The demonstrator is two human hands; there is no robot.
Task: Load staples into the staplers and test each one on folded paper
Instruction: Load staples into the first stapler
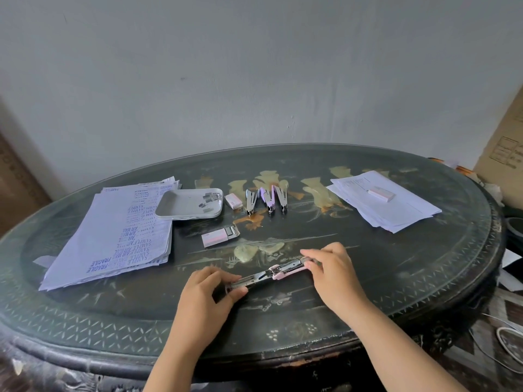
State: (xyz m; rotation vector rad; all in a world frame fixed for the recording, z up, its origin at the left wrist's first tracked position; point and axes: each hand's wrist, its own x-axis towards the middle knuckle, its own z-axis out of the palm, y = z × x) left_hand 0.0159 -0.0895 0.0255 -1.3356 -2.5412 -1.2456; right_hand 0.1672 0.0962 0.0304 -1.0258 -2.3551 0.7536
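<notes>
**Four staplers on the table, one between our hands**

We count four staplers. A row of three staplers [268, 200] sits in the upper centre of the frame, each propped open in an upside-down V, just beside one another. The fourth, a pink stapler [271, 274], lies unfolded nearly flat in the lower centre. It slants from lower left to upper right, low over the dark oval table [85, 321]. We cannot tell whether it rests on the glass.

We count three staple boxes. A closed box [233, 200] lies between the tray and the row. A half-open box [219, 236] lies below the tray with its drawer slid out. A third box [381, 193] sits on the right paper stack [385, 202].

There are two piles of paper. The left paper stack [113, 236], printed in blue, fills the left of the frame. One white tray [175, 210] overlaps its upper right corner and holds loose staple strips [210, 198].

Our left hand [209, 287] comes in from the bottom edge, palm down, and pinches the stapler's lower left end between thumb and curled fingers. Our right hand [331, 267] reaches in from the lower right, its fingers bent round the upper right end and gripping it.
</notes>
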